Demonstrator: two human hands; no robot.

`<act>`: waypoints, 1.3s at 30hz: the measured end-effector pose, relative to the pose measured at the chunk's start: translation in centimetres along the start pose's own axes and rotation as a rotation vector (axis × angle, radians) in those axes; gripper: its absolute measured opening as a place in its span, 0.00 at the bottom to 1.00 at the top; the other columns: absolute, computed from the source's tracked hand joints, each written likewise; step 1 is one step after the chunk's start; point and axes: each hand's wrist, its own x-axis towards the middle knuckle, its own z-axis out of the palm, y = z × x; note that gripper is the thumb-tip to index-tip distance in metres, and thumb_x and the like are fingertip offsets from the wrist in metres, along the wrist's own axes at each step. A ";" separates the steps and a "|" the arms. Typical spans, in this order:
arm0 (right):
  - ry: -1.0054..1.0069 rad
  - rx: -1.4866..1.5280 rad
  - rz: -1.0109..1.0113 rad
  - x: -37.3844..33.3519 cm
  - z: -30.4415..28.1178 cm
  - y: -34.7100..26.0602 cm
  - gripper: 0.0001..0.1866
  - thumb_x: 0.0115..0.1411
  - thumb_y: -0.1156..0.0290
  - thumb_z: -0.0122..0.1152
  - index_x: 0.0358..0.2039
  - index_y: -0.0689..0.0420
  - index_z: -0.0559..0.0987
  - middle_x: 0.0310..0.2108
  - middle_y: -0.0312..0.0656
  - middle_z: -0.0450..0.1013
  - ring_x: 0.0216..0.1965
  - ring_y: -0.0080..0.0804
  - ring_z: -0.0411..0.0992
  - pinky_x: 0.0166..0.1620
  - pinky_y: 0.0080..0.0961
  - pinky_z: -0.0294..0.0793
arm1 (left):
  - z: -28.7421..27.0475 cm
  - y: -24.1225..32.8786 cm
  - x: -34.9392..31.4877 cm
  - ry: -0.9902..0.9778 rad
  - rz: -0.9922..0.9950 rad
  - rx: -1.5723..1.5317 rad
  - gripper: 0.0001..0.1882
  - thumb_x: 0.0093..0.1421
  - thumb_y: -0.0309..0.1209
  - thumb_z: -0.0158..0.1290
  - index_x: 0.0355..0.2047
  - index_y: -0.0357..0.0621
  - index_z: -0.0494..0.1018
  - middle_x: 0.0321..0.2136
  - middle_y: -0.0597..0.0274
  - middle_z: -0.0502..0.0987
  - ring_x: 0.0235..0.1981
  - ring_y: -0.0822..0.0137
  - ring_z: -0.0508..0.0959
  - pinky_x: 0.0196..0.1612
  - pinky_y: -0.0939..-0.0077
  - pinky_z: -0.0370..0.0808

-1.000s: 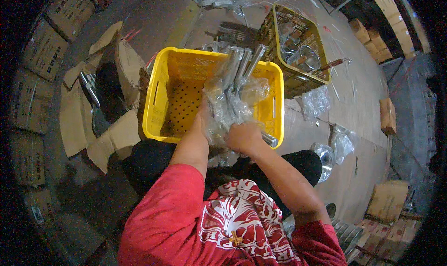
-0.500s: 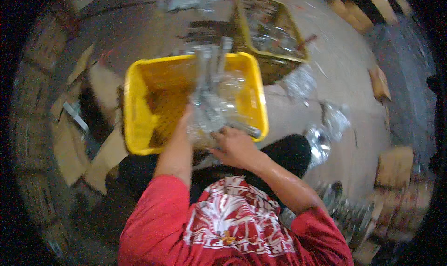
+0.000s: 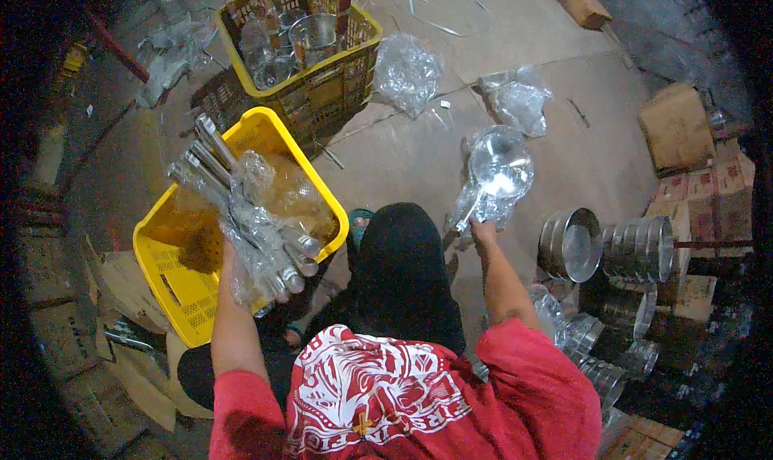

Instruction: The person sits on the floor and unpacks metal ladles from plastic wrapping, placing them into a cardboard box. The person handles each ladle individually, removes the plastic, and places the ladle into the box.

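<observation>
My left hand (image 3: 233,271) holds a bundle of several plastic-wrapped metal rods (image 3: 270,246) with rounded ends. They lie slanted across the yellow basket (image 3: 177,295), and the plastic covers most of the fingers. Out to the right, my right hand (image 3: 484,230) is closed at the lower end of a shiny, round-bowled metal ladle (image 3: 501,163) in clear plastic. The ladle is low over or on the floor; I cannot tell which. Its wrapping partly hides my fingertips.
Behind the yellow basket stands a darker crate (image 3: 322,85) with clear containers inside. Crumpled plastic bags (image 3: 408,73) lie on the floor. Stacked metal pans (image 3: 573,245) sit at right, near cardboard boxes (image 3: 678,130). Flattened cardboard (image 3: 133,295) lies at left.
My view has swung right, so the basket appears further left and tilted. My right hand has left the rods and reached out to the ladle. The left hand still holds the bundle.
</observation>
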 end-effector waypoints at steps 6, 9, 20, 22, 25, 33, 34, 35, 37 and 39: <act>-0.479 0.565 0.472 3.9 5.0 0.8 0.31 0.57 0.52 0.63 0.55 0.60 0.71 0.44 0.53 0.73 0.40 0.53 0.75 0.37 0.60 0.72 | 1.2 0.3 -0.2 -0.025 -0.041 0.006 0.53 0.59 0.76 0.27 0.74 0.55 0.41 0.73 0.51 0.47 0.73 0.49 0.48 0.71 0.45 0.38; -0.498 0.688 0.550 1.4 1.8 -2.4 0.30 0.59 0.46 0.55 0.54 0.54 0.73 0.43 0.48 0.73 0.46 0.55 0.72 0.42 0.63 0.68 | 2.0 0.6 -0.2 -0.040 -0.069 0.016 0.53 0.59 0.76 0.27 0.74 0.55 0.41 0.73 0.51 0.47 0.73 0.49 0.48 0.71 0.45 0.38; -0.424 0.815 0.476 3.2 -2.6 -4.0 0.25 0.60 0.50 0.57 0.49 0.58 0.75 0.47 0.47 0.75 0.46 0.43 0.75 0.42 0.43 0.75 | 6.4 1.5 1.9 -0.056 -0.042 0.100 0.52 0.60 0.75 0.28 0.74 0.54 0.42 0.73 0.51 0.47 0.73 0.49 0.48 0.71 0.45 0.38; -0.481 0.782 0.265 1.0 -4.3 -3.5 0.20 0.60 0.53 0.60 0.42 0.57 0.76 0.39 0.44 0.76 0.37 0.37 0.76 0.34 0.38 0.75 | 6.6 1.4 1.9 -0.037 -0.023 0.136 0.51 0.61 0.75 0.28 0.74 0.54 0.42 0.73 0.51 0.47 0.73 0.49 0.48 0.71 0.45 0.38; -0.300 0.509 0.203 -3.3 -7.1 -5.1 0.15 0.59 0.57 0.63 0.34 0.57 0.76 0.28 0.39 0.73 0.26 0.32 0.73 0.25 0.30 0.69 | 6.8 0.9 1.8 0.006 0.006 0.228 0.51 0.61 0.74 0.28 0.74 0.54 0.43 0.73 0.51 0.47 0.73 0.49 0.48 0.71 0.45 0.37; -0.314 0.644 -0.322 -19.1 -20.1 -13.4 0.15 0.59 0.62 0.64 0.41 0.56 0.73 0.26 0.36 0.69 0.24 0.26 0.68 0.25 0.28 0.67 | 7.8 -2.7 5.8 0.058 0.093 0.389 0.50 0.62 0.74 0.28 0.74 0.54 0.43 0.73 0.51 0.47 0.73 0.49 0.47 0.72 0.45 0.37; -0.364 0.686 -0.409 -20.7 -21.8 -14.9 0.15 0.59 0.62 0.64 0.41 0.56 0.73 0.26 0.36 0.69 0.24 0.26 0.67 0.26 0.28 0.67 | 7.8 -3.3 6.6 -0.017 0.067 0.404 0.50 0.62 0.73 0.28 0.74 0.54 0.43 0.73 0.51 0.47 0.73 0.49 0.47 0.72 0.45 0.37; -0.415 0.728 -0.498 -22.3 -23.3 -16.5 0.16 0.60 0.61 0.65 0.42 0.57 0.73 0.26 0.35 0.69 0.24 0.26 0.67 0.27 0.28 0.68 | 7.6 -3.6 7.4 -0.080 0.136 0.330 0.49 0.63 0.72 0.29 0.73 0.51 0.45 0.73 0.51 0.48 0.73 0.49 0.47 0.72 0.47 0.37; -0.493 0.708 -0.727 -24.7 -25.3 -20.0 0.18 0.60 0.60 0.65 0.45 0.57 0.74 0.26 0.37 0.70 0.26 0.24 0.69 0.29 0.26 0.71 | 7.5 -4.3 8.1 -0.209 0.169 0.260 0.47 0.65 0.68 0.31 0.72 0.47 0.49 0.73 0.50 0.49 0.74 0.49 0.46 0.73 0.51 0.38; -0.553 0.671 -0.801 -27.1 -25.8 -23.1 0.18 0.60 0.60 0.65 0.45 0.57 0.74 0.26 0.37 0.70 0.26 0.24 0.70 0.28 0.26 0.71 | 7.8 -4.6 8.1 -0.170 0.176 0.252 0.46 0.66 0.66 0.34 0.71 0.45 0.51 0.72 0.48 0.51 0.73 0.49 0.47 0.73 0.53 0.41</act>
